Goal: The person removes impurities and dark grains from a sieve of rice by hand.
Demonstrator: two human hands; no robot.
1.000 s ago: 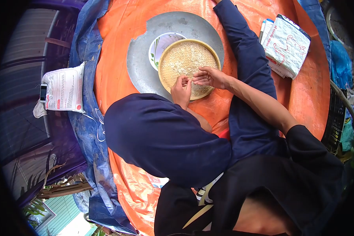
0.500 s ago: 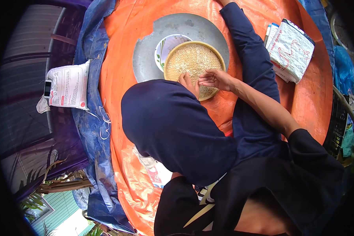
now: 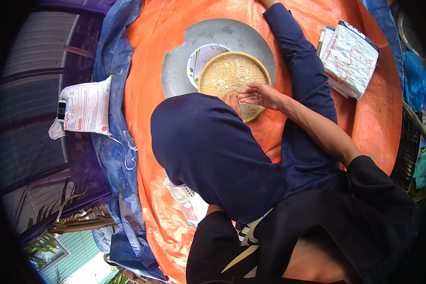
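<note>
A round, yellow-rimmed tray holds golden grain mixed with paler flakes, with a patch of its bottom showing at the near side. My left hand is at the tray's near edge, fingers bent together and partly hidden behind my raised knee. Close beside it, my right hand hovers over the near right rim with its fingers curled in and a ring on one finger. The fingertips of both hands nearly meet; anything pinched there is too small to make out. Under the tray's left side sits a white bowl with green leaf markings.
Both vessels rest on a large grey metal disc with a broken edge, on an orange tarp. Folded printed sacks lie to the right. My dark-trousered leg stretches past the disc. A stuffed white bag bears a phone at left.
My left hand has drawn back from the grain toward the near rim and my right fingertips. My right hand has hardly moved. The whole view has shifted slightly.
</note>
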